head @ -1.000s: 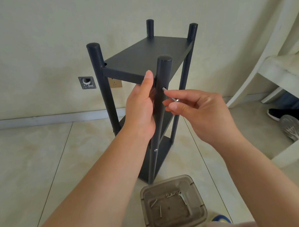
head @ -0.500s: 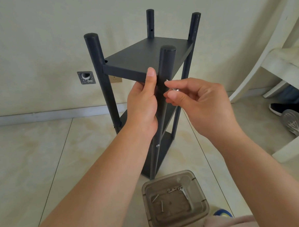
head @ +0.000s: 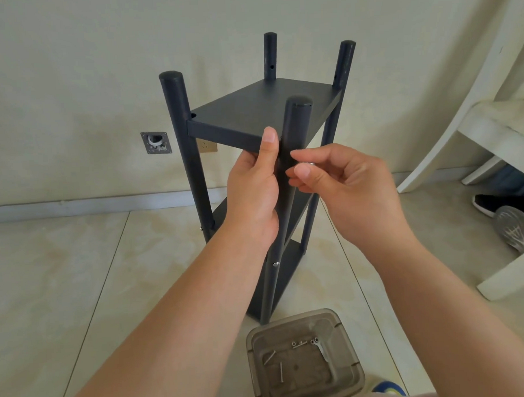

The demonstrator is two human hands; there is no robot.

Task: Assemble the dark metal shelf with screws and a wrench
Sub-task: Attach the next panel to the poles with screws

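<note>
The dark metal shelf [head: 257, 111] stands upright on the tiled floor with four round posts and several boards. My left hand [head: 254, 186] grips the near post [head: 296, 121] just under the top board, thumb up along the board's edge. My right hand [head: 341, 183] pinches a small silver screw [head: 309, 164] between thumb and fingers, held against the right side of that post. Another screw head [head: 276, 264] shows lower down on the same post.
A clear brown plastic box [head: 303, 358] sits on the floor in front of the shelf, holding loose screws and a small wrench [head: 321, 350]. A white wooden chair [head: 492, 134] stands at the right, with shoes [head: 514, 226] under it. The wall has a socket [head: 156, 143].
The camera has shifted, so the shelf sits a little lower and to the right in view. My right hand keeps the screw at the post, and my left hand has not let go.
</note>
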